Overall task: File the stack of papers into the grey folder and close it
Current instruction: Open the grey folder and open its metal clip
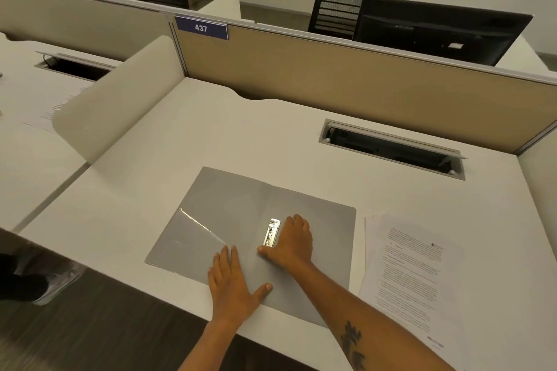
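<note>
The grey folder (229, 211) lies spread open and flat on the white desk, a clear pocket on its left half. A metal clip (271, 232) is fixed just right of the fold. My left hand (233, 283) presses flat on the folder's near edge, fingers spread. My right hand (294, 242) rests on the right half, its thumb touching the clip's lower end. The stack of printed papers (413, 271) lies on the desk to the right of the folder, touched by neither hand.
A cable tray slot (391, 149) opens in the desk at the back right. A tan partition (331, 75) with a "437" sign runs behind, a curved white divider (117, 99) on the left. A monitor (437, 30) stands beyond. Shoes (45, 280) show on the floor at left.
</note>
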Demonstrator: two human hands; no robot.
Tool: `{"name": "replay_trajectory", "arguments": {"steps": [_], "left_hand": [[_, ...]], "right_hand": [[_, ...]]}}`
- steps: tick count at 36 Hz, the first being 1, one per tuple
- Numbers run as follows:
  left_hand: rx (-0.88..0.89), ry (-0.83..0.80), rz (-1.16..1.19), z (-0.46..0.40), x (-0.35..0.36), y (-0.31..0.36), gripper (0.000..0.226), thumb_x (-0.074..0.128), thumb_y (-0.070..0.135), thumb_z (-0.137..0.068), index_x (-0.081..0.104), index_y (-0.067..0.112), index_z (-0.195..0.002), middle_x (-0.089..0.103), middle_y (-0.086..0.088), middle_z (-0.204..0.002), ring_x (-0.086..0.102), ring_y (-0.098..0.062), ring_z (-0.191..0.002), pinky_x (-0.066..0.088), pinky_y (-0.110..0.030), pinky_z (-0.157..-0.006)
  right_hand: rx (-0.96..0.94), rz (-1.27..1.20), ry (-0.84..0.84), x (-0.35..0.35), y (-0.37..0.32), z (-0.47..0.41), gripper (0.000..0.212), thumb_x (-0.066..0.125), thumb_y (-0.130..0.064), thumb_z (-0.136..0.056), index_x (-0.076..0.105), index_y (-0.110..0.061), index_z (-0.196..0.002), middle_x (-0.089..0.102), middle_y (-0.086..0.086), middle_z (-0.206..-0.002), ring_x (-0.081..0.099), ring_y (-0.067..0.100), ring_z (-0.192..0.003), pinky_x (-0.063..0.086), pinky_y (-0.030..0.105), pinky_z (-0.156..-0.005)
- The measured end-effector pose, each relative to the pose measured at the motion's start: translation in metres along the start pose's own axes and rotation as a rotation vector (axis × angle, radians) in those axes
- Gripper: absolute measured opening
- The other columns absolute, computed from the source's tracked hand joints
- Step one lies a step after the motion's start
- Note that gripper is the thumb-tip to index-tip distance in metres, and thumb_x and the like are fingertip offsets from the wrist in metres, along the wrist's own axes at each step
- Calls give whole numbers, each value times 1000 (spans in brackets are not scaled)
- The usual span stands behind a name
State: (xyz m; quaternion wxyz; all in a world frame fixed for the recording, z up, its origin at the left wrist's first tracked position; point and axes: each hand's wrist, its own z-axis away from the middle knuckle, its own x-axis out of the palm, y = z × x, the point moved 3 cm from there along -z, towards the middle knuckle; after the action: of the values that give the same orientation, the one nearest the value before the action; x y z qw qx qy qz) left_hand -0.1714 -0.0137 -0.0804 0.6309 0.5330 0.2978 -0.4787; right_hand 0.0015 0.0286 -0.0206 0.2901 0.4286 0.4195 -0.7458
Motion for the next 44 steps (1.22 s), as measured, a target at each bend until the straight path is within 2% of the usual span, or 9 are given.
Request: {"name": "replay_trajectory", "arguments": {"steps": [5,11,15,20,24,26,31,39,44], "left_hand": [[14,11,4,-2,2,-2,131,41,96,-65,-2,19,-162,-5,-8,-172,-5,-33,-158,2,-54,-126],[15,10,0,-3,3,-4,137,12,106,-56,0,20,-163,-2,-8,-172,-1,-34,-158,5,-55,-125],[12,5,-10,-1,0,-2,134,27,102,-60,-1,20,-162,-2,-8,-172,-1,-34,-158,5,-55,-125],[14,3,-28,-4,4,-5,133,17,105,-60,8,19,-161,12,-11,-171,13,-38,-156,14,-58,-122],[17,-13,-39,-4,2,-3,138,7,106,-55,5,18,-163,5,-10,-171,6,-37,-157,10,-57,-124],[14,-19,-49,-4,1,-3,138,4,106,-54,1,20,-162,4,-10,-171,5,-37,-157,10,-56,-124],[27,13,-14,-7,8,-6,128,18,104,-62,8,19,-158,25,-15,-167,25,-42,-152,24,-61,-118],[30,21,-6,-7,10,-6,127,22,104,-63,11,20,-157,32,-16,-164,32,-44,-149,30,-63,-115],[41,20,-8,-8,11,-7,127,27,103,-64,14,18,-158,33,-17,-164,34,-45,-148,32,-64,-114]], "right_hand": [[9,55,3,0,0,-4,110,78,-77,-58,40,-14,-140,45,4,-138,42,25,-128,42,37,-107],[2,104,15,1,-2,-5,105,79,-76,-56,42,-16,-134,48,3,-130,44,24,-120,43,38,-102],[-7,108,21,4,-2,-5,105,79,-76,-56,42,-16,-135,48,2,-131,43,25,-123,41,40,-104],[11,80,-11,4,-3,-7,110,80,-73,-55,38,-16,-139,45,2,-136,41,26,-128,39,46,-108],[34,35,-60,2,-4,-7,109,80,-71,-61,35,-16,-143,42,2,-142,38,26,-135,39,47,-110],[37,13,-77,-2,-3,-8,104,79,-71,-63,38,-17,-142,44,2,-142,40,26,-135,40,46,-109],[-11,-52,-82,-12,-7,-7,87,79,-64,-69,47,-19,-135,54,2,-132,53,26,-122,44,41,-101],[-323,-46,101,-5,-16,8,32,70,-44,-91,74,-25,-116,66,-3,-122,60,17,-110,45,35,-100],[-448,-9,178,2,-16,14,23,69,-38,-93,80,-22,-106,73,-3,-107,66,16,-97,50,36,-92]]}}
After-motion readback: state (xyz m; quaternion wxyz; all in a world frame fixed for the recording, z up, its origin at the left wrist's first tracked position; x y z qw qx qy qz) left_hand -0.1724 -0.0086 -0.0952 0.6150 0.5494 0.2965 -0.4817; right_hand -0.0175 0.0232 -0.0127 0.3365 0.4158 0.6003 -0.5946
